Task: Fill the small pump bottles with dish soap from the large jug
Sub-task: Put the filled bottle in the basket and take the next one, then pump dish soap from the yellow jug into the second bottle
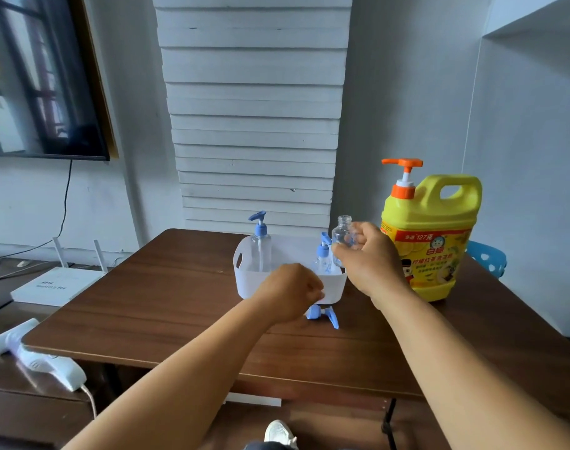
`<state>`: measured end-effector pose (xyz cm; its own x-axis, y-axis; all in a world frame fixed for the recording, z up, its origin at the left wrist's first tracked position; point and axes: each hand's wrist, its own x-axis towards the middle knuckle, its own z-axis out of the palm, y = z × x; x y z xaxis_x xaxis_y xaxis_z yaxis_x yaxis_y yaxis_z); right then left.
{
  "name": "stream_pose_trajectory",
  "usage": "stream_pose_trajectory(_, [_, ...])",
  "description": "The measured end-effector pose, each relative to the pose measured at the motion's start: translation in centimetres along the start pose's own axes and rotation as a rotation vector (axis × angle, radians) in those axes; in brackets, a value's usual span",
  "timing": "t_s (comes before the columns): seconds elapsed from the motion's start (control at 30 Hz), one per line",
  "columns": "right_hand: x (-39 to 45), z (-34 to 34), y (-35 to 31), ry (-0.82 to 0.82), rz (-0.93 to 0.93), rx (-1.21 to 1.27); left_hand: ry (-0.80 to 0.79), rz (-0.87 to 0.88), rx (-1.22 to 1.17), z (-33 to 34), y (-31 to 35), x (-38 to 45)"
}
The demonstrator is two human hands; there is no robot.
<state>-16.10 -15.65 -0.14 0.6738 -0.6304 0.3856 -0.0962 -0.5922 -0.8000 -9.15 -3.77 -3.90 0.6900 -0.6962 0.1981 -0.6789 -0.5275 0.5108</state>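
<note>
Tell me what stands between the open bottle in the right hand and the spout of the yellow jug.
Nothing visible. The right hand holds the uncapped clear bottle upright above the white basket's right end. The yellow jug stands just to its right, and the space up to its orange pump spout is open air.

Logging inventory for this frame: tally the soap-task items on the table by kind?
Small clear bottles: 3 (tall one in basket, short one in basket, open one held in right hand)
Loose blue pump head on table: 1
Yellow soap jug: 1
White basket: 1
Total: 6
</note>
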Motion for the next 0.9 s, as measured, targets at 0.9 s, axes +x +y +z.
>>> stream_pose_trajectory(0.9, [6.7,-7.3,-3.0,0.368,-0.432,-0.172,0.327,0.043,-0.554,-2.5,7.9,7.0])
